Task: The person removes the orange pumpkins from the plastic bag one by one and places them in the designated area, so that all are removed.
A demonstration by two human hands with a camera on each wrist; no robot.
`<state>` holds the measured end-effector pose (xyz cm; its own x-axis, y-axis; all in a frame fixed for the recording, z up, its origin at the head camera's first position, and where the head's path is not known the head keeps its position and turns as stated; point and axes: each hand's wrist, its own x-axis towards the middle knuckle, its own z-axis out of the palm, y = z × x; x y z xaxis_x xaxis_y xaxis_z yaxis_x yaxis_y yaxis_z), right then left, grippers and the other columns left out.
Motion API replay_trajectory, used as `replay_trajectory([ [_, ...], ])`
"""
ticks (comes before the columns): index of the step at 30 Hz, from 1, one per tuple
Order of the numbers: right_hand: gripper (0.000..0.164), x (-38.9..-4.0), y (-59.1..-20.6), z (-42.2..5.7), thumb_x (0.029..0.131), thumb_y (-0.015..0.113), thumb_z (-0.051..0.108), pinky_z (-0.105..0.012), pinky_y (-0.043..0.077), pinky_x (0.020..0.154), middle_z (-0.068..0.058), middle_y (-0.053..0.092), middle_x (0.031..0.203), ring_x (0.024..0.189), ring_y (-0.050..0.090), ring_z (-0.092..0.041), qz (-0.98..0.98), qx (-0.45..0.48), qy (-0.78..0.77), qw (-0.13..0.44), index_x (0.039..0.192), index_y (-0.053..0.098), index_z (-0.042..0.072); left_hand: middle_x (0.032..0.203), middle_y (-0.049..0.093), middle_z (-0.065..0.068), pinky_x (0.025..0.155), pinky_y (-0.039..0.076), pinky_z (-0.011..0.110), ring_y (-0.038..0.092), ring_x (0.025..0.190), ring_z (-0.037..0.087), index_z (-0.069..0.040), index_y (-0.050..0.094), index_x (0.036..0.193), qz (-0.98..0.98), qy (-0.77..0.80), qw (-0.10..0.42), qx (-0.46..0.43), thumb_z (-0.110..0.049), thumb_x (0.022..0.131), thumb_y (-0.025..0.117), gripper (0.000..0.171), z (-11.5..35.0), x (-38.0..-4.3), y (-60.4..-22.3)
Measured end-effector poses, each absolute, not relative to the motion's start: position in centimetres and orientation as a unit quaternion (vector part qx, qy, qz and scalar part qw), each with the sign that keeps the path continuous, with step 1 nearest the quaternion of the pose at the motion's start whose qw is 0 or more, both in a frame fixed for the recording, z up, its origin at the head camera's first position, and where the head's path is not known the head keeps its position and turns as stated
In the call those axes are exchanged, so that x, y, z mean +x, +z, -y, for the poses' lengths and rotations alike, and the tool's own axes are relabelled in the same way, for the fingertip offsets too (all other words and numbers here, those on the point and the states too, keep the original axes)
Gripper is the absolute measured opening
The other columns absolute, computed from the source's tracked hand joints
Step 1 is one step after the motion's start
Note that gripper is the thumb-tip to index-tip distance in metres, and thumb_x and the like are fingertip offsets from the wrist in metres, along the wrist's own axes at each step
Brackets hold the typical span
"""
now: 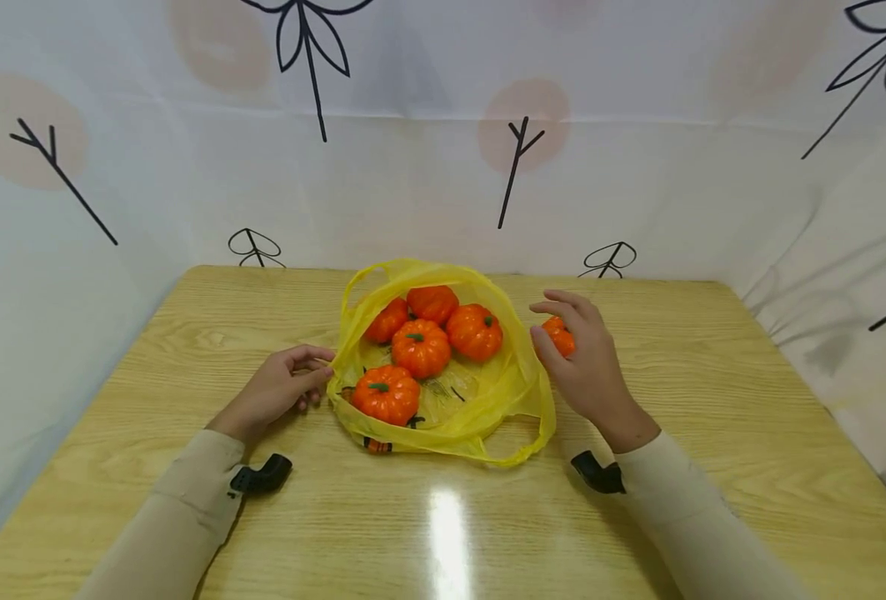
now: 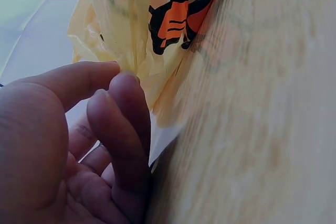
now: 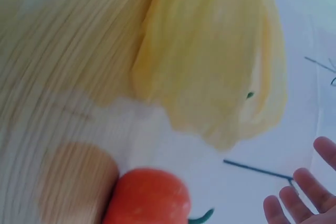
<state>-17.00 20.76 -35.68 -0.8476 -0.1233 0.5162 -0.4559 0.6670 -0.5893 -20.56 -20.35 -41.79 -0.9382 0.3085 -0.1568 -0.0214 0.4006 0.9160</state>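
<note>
A yellow plastic bag (image 1: pixel 519 383) lies with its mouth spread wide, and several small orange toy pumpkins (image 1: pixel 421 348) with green stems sit inside it. My left hand (image 1: pixel 281 387) pinches the bag's left edge between thumb and fingertips; the left wrist view shows this grip on the thin yellow plastic (image 2: pixel 126 19) close up. Another small pumpkin (image 1: pixel 560 337) rests on the table to the right of the bag. Over it my right hand (image 1: pixel 593 367) hovers with fingers spread and nothing held. In the right wrist view, that pumpkin (image 3: pixel 149 198) stands apart from the fingers (image 3: pixel 302 198).
A light wooden table (image 1: pixel 337 533) carries everything. Behind it hangs a white cloth (image 1: pixel 412 183) with black plant drawings and pale pink spots. One bag handle (image 1: pixel 518 450) loops out over the table at the front right. Black straps (image 1: pixel 262 475) sit at both cuffs.
</note>
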Motion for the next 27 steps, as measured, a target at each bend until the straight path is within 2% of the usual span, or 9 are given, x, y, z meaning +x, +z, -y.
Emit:
replay_trajectory([
  [6,0.029,-16.7,-35.5,-19.2,0.099,0.061,0.012,-0.063,0.036,0.109,-0.017,0.049,0.144,0.136,0.042,-0.037,0.877,0.175,0.393,0.216,0.126,0.064,0.002,0.102,0.064,0.009,0.058,0.053,0.029,0.062,0.071,0.017,-0.008,0.056,0.134,-0.820,0.545,0.153,0.083,-0.031,0.100,0.063,0.041,20.3,-20.6,-42.0],
  [15,0.030,-16.5,-35.8,-16.7,0.098,0.063,0.013,-0.050,0.049,0.093,-0.011,0.059,0.133,0.116,0.056,-0.029,0.871,0.206,0.399,0.197,0.127,0.063,0.007,0.100,0.064,0.007,0.057,0.053,0.029,0.061,0.069,0.016,-0.006,0.056,0.133,-0.817,0.550,0.151,0.083,-0.030,0.100,0.063,0.042,20.3,-20.6,-42.1],
  [20,0.032,-16.2,-35.6,-15.2,0.098,0.063,0.015,-0.051,0.048,0.099,-0.010,0.059,0.134,0.123,0.054,-0.030,0.874,0.222,0.400,0.162,0.129,0.062,0.009,0.101,0.064,0.008,0.057,0.053,0.029,0.061,0.069,0.016,-0.004,0.056,0.133,-0.816,0.551,0.149,0.087,-0.030,0.100,0.063,0.042,20.3,-20.5,-42.1],
  [23,0.034,-16.0,-35.6,-14.4,0.098,0.063,0.016,-0.054,0.045,0.106,-0.010,0.058,0.136,0.130,0.051,-0.031,0.879,0.227,0.395,0.142,0.131,0.061,0.009,0.102,0.065,0.008,0.058,0.053,0.029,0.062,0.070,0.017,-0.007,0.057,0.133,-0.820,0.546,0.145,0.088,-0.031,0.100,0.063,0.041,20.3,-20.5,-42.2],
  [27,0.036,-15.9,-35.6,-13.2,0.097,0.065,0.017,-0.054,0.044,0.108,-0.009,0.056,0.137,0.131,0.050,-0.032,0.884,0.231,0.386,0.127,0.133,0.061,0.010,0.103,0.065,0.008,0.058,0.053,0.029,0.062,0.071,0.018,-0.010,0.058,0.132,-0.823,0.544,0.143,0.084,-0.033,0.099,0.063,0.040,20.3,-20.6,-42.2],
])
